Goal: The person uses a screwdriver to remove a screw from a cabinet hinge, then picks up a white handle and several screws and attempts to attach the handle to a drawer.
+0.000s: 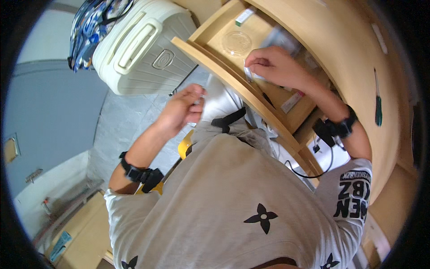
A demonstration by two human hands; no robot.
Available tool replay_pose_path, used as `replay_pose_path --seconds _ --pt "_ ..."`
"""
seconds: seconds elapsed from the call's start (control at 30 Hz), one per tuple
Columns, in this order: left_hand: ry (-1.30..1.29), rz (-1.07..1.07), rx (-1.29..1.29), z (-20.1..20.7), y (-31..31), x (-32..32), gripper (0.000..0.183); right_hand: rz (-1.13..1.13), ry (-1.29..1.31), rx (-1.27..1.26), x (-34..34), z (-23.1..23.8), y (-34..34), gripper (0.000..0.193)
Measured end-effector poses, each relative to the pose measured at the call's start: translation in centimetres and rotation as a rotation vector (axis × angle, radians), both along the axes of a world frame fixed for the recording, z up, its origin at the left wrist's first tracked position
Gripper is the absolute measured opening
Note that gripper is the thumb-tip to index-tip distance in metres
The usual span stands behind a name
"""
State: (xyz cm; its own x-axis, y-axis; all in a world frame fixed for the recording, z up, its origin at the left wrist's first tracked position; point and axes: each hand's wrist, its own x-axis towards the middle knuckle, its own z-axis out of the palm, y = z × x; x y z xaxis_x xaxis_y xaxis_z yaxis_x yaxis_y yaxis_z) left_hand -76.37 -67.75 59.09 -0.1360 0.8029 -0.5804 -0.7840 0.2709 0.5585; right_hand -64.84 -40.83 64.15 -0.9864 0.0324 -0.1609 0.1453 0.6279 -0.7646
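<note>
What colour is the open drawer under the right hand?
Light wood tan; the drawer shows best in the head view.

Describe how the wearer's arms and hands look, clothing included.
The left hand and right hand are ungloved. Each forearm has a black strap with a boxy black device. The sleeves are short and whitish; the right one has bold black lettering.

The drawer [224,75] and right-hand table [358,58] look like smooth wood; far left, a ribbed plastic suitcase [145,71]; near, a matt cloth shirt [210,188].
</note>
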Motion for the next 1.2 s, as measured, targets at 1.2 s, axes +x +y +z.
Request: replay_pose_path --seconds 1.2 --pt "-0.508 0.461 0.216 -3.2 3.1 5.8 0.017 0.073 -0.158 -0.481 -3.3 -6.5 -0.2 0.011"
